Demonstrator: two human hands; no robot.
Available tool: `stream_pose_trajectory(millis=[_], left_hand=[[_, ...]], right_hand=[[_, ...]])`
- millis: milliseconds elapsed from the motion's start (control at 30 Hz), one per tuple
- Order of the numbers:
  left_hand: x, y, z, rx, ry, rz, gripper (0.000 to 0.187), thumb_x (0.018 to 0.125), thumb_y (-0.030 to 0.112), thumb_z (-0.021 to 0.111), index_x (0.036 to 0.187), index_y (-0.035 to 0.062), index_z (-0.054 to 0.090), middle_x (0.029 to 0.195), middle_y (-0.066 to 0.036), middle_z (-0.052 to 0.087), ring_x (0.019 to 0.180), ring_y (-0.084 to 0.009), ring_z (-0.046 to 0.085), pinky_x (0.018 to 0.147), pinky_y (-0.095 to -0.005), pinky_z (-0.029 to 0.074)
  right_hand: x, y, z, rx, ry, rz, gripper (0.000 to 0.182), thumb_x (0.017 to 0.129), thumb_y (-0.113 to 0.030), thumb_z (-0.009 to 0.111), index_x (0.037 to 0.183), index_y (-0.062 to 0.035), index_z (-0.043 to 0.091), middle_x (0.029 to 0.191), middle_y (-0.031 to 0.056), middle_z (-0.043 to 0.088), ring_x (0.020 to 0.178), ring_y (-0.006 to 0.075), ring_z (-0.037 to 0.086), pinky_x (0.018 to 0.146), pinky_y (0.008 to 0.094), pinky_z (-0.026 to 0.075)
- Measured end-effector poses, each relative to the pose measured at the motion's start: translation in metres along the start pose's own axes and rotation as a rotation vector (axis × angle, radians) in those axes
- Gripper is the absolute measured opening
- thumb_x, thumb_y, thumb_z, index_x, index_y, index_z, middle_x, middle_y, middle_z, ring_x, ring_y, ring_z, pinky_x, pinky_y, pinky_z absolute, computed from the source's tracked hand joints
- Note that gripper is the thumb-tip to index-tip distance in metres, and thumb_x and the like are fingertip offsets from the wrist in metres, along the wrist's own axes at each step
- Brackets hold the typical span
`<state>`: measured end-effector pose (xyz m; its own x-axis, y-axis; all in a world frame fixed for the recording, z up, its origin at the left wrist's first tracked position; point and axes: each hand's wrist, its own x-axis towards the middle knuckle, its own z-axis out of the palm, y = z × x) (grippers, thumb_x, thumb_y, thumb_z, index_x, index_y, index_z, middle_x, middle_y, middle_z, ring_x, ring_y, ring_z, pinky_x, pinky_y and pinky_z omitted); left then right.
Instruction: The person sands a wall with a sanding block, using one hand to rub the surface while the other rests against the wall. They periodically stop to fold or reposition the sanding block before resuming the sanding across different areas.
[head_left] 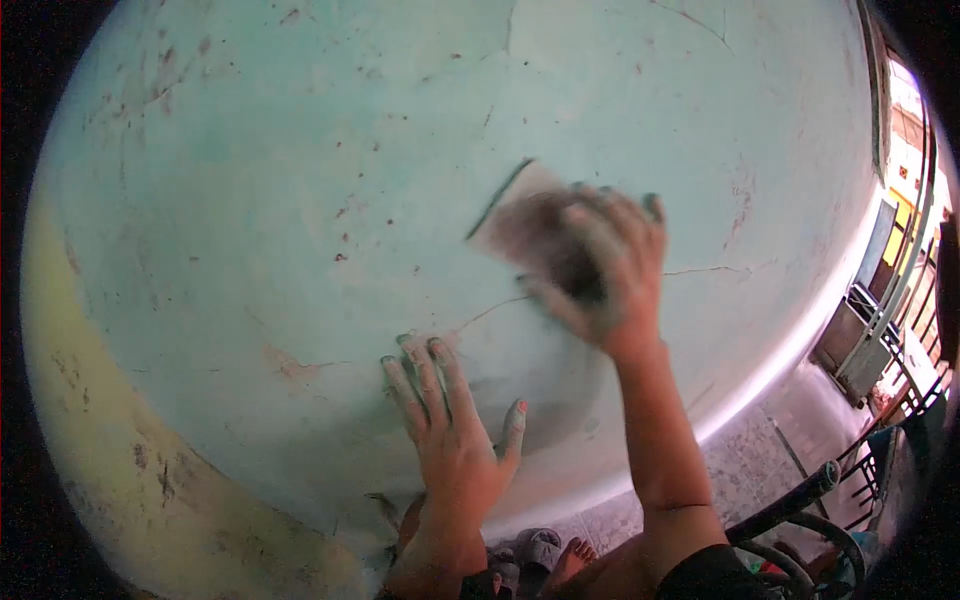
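Note:
My right hand (622,275) presses a dusty sheet of sandpaper (512,215) against a pale green wall (270,170). Its fingers are bent over the sheet and slightly blurred; a dark edge of the sheet shows at its upper left. Lower and to the left, my left hand (448,425) lies against the wall with fingers stretched and thumb apart, holding nothing. Pale dust coats the fingers of both hands. A thin crack (490,312) runs across the wall between the hands and continues to the right.
Chipped spots and cracks mark the wall, and a yellow wall section (120,450) adjoins it at lower left. Black curved tubing (785,505) stands at lower right above a tiled floor (750,455). Railings (920,310) are at far right. Feet (575,557) show at the bottom.

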<state>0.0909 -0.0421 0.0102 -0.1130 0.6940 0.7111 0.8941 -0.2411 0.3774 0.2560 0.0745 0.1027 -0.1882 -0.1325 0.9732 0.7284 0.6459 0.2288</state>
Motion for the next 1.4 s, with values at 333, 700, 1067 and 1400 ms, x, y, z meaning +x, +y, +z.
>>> stream_pose_trajectory(millis=[333, 700, 1067, 1400], left_hand=[[0.0, 0.006, -0.002, -0.045, -0.045, 0.016, 0.1, 0.083, 0.037, 0.07, 0.154, 0.0001, 0.011, 0.159, -0.028, 0.007, 0.143, -0.0557, 0.004, 0.115, -0.0615, 0.013], [-0.004, -0.002, -0.005, -0.026, 0.0, 0.063, 0.091, 0.085, 0.033, 0.068, 0.152, -0.0021, 0.018, 0.156, -0.031, 0.013, 0.141, -0.0579, 0.01, 0.114, -0.0607, 0.016], [0.025, -0.039, -0.052, -0.354, 0.069, 0.311, 0.064, 0.087, 0.033, 0.066, 0.138, 0.0003, 0.048, 0.154, -0.025, 0.029, 0.143, -0.0421, 0.026, 0.114, -0.0528, 0.024], [0.052, -0.035, -0.01, 0.072, 0.458, 0.216, 0.069, 0.09, 0.04, 0.062, 0.149, 0.0133, 0.038, 0.157, -0.023, 0.023, 0.143, -0.0499, 0.017, 0.113, -0.0625, 0.016]], right_hand=[[-0.02, 0.049, 0.005, -0.009, 0.314, 0.421, 0.069, 0.072, -0.019, 0.083, 0.13, 0.0006, 0.05, 0.127, 0.0189, 0.055, 0.119, 0.0353, 0.051, 0.101, 0.0453, 0.04], [-0.002, 0.056, -0.015, 0.031, 0.215, 0.426, 0.075, 0.07, -0.022, 0.084, 0.134, -0.0034, 0.049, 0.126, 0.0172, 0.057, 0.114, 0.0314, 0.056, 0.098, 0.0407, 0.045], [0.002, -0.018, 0.016, 0.319, -0.034, -0.04, 0.067, 0.073, -0.029, 0.08, 0.133, -0.0159, 0.054, 0.131, 0.0112, 0.057, 0.126, 0.0335, 0.05, 0.112, 0.0561, 0.03], [0.0, 0.017, 0.013, 0.055, 0.22, 0.111, 0.07, 0.073, -0.017, 0.083, 0.132, -0.0002, 0.049, 0.128, 0.0182, 0.058, 0.118, 0.0322, 0.057, 0.101, 0.0422, 0.045]])
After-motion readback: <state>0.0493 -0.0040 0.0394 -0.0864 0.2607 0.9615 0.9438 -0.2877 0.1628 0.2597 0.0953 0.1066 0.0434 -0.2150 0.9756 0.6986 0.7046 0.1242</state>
